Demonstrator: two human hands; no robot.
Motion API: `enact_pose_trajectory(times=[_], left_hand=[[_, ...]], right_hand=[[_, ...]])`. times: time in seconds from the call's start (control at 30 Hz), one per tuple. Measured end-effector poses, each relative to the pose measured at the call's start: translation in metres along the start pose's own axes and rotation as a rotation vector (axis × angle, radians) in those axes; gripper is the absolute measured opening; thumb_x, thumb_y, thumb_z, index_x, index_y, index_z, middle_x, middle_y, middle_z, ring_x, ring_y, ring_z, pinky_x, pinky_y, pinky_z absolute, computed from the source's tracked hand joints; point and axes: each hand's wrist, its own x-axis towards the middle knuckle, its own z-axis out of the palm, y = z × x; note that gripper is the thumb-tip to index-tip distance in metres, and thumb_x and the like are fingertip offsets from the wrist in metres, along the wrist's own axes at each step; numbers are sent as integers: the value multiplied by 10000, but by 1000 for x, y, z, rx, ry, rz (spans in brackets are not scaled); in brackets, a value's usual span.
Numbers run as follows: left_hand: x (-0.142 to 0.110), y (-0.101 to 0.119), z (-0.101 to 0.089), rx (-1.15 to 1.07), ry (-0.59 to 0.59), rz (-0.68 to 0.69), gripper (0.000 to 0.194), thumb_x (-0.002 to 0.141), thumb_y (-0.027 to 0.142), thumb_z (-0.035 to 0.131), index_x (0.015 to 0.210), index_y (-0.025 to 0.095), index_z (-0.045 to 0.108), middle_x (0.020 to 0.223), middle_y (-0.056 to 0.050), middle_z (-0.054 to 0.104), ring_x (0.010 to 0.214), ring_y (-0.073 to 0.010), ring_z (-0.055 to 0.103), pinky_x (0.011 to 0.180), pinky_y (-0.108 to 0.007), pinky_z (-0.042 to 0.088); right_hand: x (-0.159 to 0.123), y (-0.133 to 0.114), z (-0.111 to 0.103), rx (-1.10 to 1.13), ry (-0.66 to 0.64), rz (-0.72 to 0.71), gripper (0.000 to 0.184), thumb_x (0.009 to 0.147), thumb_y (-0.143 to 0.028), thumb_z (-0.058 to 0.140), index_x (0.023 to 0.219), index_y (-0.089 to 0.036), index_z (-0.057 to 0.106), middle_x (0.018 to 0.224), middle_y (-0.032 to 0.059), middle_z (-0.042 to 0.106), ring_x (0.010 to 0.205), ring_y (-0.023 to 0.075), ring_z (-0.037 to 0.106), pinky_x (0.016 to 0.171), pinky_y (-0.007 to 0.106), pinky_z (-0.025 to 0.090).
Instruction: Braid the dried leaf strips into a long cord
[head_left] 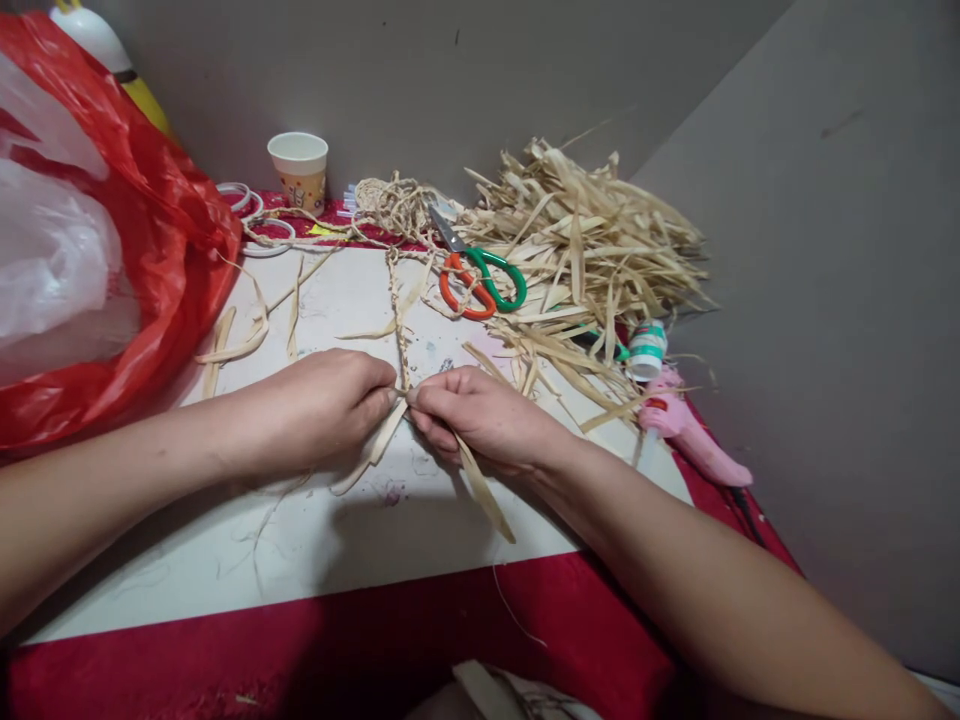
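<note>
A thin braided cord (400,325) of dry, straw-coloured leaf strips runs from the back of the white board (300,570) down to both hands. My left hand (349,400) pinches a strip at the cord's near end, fingers closed. Right beside it, my right hand (472,410) is closed on the other side of that end. One loose leaf strip (484,490) sticks out below my right hand toward me. Another pale strip (375,455) hangs down between the hands. The exact crossing of the strips is hidden by my fingertips.
Scissors (480,280) with orange and green handles lie behind the hands, against a heap of dry leaf strips (592,240). A pink glue gun (694,430) rests at right. At left are a red plastic bag (172,220) and a paper cup (298,170).
</note>
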Motion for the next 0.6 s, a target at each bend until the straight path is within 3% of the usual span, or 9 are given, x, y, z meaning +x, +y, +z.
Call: enact_pose_trajectory(times=[0.2, 0.33, 0.43, 0.53, 0.6], left_hand=[[-13, 5, 20, 321, 23, 84, 287, 887, 321, 331, 773, 187, 557, 541, -9, 473, 441, -131, 337, 476, -283, 196], [-23, 10, 39, 516, -12, 147, 338, 834, 136, 313, 1063, 102, 559, 545, -28, 509, 433, -176, 438, 471, -296, 196], [-26, 14, 48, 593, -30, 117, 450, 788, 30, 236, 1111, 36, 550, 555, -60, 516, 455, -210, 492, 470, -303, 212], [-28, 15, 54, 433, 29, 75, 401, 787, 50, 287, 1062, 56, 579, 560, -38, 477, 444, -191, 447, 480, -305, 223], [-32, 16, 54, 41, 69, 5, 259, 753, 64, 415, 897, 123, 621, 520, 20, 390, 423, -143, 348, 495, -304, 232]], right_hand=[[-2, -4, 7, 77, 29, -3, 246, 754, -170, 470, 520, -151, 540, 328, -49, 414, 267, 65, 342, 324, 190, 270], [-6, -6, 10, 119, 6, 8, 348, 780, -182, 483, 435, -166, 449, 310, -39, 388, 276, 63, 347, 346, 194, 284], [-7, -3, 11, 171, -29, 0, 371, 796, -221, 513, 440, -159, 429, 337, -49, 371, 292, 49, 339, 351, 185, 258], [-7, 0, 13, 216, -41, -2, 291, 793, -238, 541, 522, -138, 499, 375, -69, 363, 301, 29, 289, 340, 171, 202], [-6, 0, 13, 227, -27, 14, 229, 790, -245, 552, 596, -125, 555, 377, -82, 342, 303, 22, 245, 332, 162, 176]])
